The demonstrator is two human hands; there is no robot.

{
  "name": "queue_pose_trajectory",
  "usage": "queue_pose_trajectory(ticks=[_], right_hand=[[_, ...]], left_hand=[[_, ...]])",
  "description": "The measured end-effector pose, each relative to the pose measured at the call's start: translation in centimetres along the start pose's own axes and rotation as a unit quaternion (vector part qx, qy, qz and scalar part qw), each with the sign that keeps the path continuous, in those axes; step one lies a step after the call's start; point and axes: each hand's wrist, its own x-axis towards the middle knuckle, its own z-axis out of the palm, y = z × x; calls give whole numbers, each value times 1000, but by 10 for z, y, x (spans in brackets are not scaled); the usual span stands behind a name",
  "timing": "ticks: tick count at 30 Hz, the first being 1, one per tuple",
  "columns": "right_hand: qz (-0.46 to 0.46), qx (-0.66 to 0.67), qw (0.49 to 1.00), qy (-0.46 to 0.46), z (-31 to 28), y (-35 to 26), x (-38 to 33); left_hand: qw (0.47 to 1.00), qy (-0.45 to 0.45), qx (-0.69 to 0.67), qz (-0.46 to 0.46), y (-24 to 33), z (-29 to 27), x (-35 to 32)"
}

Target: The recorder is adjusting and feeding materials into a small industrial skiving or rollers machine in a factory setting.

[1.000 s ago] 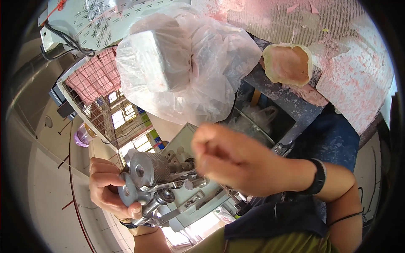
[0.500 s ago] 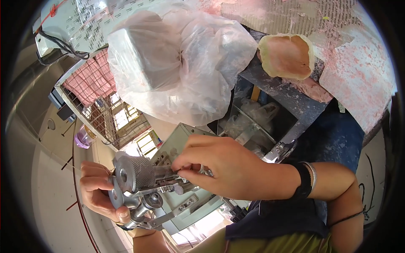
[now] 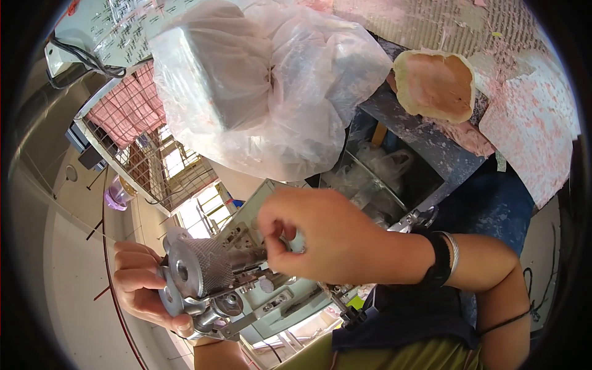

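Note:
A machine with a pale green metal body (image 3: 287, 308) carries a knurled metal roller (image 3: 206, 265) at its left end. Against the roller's lower left side sits a smooth metal disc (image 3: 169, 296). My left hand (image 3: 139, 283) is wrapped around that disc from the left, fingers above and thumb below. Over the metal shaft (image 3: 250, 257) right of the roller, my right hand (image 3: 330, 237) is curled with thumb and forefinger almost together. Whatever lies in that pinch, if anything, is hidden. Small bolts and brackets (image 3: 271, 302) stand under my right hand.
A big translucent plastic bag (image 3: 265, 92) bulges behind the machine. To its right lie a pink-filled, cream-rimmed shallow dish (image 3: 435, 86) and a pink-flecked sheet (image 3: 530, 135). A wire rack (image 3: 132, 117) with pink cloth stands at left. Plastic bags fill an open drawer (image 3: 382, 172).
My right hand has shifted slightly right, off the shaft's end, and its fingers have curled more. My left hand keeps its grip. The view has turned a little.

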Motion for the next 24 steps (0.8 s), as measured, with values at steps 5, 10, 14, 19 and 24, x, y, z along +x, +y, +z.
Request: queue_pose_trajectory(ticks=[5,10,14,19,24], right_hand=[[99,167,980,43,-17,-5,-9],[152,132,977,-68,-16,-11,-16],[-44,-13,999,-4,-5,-22,-19],[-63,-128,989,-30,4,-31,-32],[-70,-266,960,-59,6,-25,-36]], left_hand=[[999,-35,-7,17,-5,-10,0],[1000,-9,3,-6,-1,-5,-4],[1000,-2,15,-12,3,-2,-2],[999,-38,23,1,4,-4,3],[999,-27,30,-5,6,-2,1]])
